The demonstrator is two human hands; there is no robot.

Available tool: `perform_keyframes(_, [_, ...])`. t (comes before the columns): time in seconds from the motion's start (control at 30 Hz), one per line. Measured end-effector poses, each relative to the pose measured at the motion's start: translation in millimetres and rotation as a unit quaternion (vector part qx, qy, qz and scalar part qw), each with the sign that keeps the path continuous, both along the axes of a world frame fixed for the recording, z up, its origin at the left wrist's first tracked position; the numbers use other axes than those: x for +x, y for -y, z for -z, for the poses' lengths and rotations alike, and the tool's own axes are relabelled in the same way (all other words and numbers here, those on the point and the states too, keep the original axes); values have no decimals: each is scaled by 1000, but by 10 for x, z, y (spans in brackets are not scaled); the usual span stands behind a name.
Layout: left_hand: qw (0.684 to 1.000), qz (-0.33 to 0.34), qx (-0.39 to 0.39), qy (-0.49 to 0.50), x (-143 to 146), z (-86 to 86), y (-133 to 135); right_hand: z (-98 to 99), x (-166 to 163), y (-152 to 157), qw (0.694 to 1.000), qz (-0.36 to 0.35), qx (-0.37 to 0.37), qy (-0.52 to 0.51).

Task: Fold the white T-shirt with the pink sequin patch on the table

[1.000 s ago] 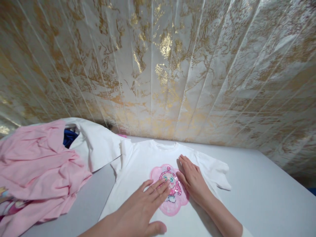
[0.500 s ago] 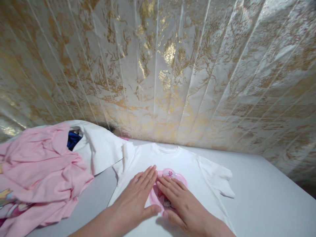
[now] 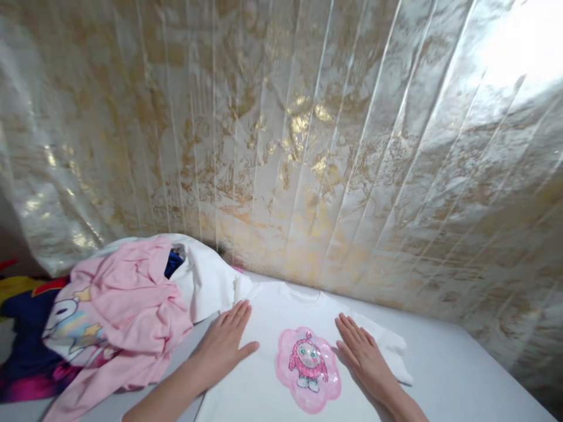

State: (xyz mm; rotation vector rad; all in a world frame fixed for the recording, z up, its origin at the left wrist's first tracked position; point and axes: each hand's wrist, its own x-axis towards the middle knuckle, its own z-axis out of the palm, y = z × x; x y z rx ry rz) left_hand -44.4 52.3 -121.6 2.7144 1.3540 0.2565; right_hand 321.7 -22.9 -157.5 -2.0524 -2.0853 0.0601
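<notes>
A white T-shirt [image 3: 264, 381] lies spread on the table, its neckline toward the wall. On its chest is a pink flower-shaped print [image 3: 308, 369] of a small figure in a pink furry suit. My left hand [image 3: 229, 340] rests flat on the shirt's left side near the sleeve, thumb held apart from the fingers. Over on the right side, my right hand [image 3: 363, 351] lies flat by the other sleeve, fingers stretched out. Neither hand holds anything. The shirt's lower hem is out of view.
To the left, a heap of clothes holds a pink garment [image 3: 127, 305] with a cartoon print, a white garment [image 3: 206, 275] and a dark blue one [image 3: 26, 340]. A gold-patterned, shiny wall covering [image 3: 281, 146] rises behind the white table [image 3: 453, 363].
My hands have parted from the middle of the print, the left to the shirt's left side and the right to its right. The print is uncovered. The view has shifted left and up.
</notes>
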Motion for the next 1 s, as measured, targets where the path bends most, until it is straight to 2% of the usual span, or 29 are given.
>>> perform_keyframes(0.13, [999,-35,20,19,-46,-21,-123,88,217,-107,997,51,32,-48])
perform_keyframes(0.2, [998,-21,35,40,93,-51,-186,119,207,-174,995,80,51,-38])
perform_keyframes(0.3, [996,13,56,64,407,-76,-322,162,79,-278,994,83,64,10])
perform_keyframes(0.43, [995,13,67,67,708,13,-525,191,-43,-376,993,88,68,34])
perform_keyframes(0.57, [994,-2,81,69,730,163,-667,170,74,-395,988,133,73,7])
perform_keyframes(0.7, [994,21,80,71,676,186,-760,74,269,-373,989,115,77,-46])
perform_keyframes(0.8, [994,37,72,73,616,123,-722,-54,407,-268,986,102,94,-88])
perform_keyframes(0.87, [994,48,68,76,539,96,-605,-118,460,-122,982,104,110,-111])
perform_keyframes(1.0, [994,53,59,81,368,164,-248,-58,328,248,979,97,119,-135])
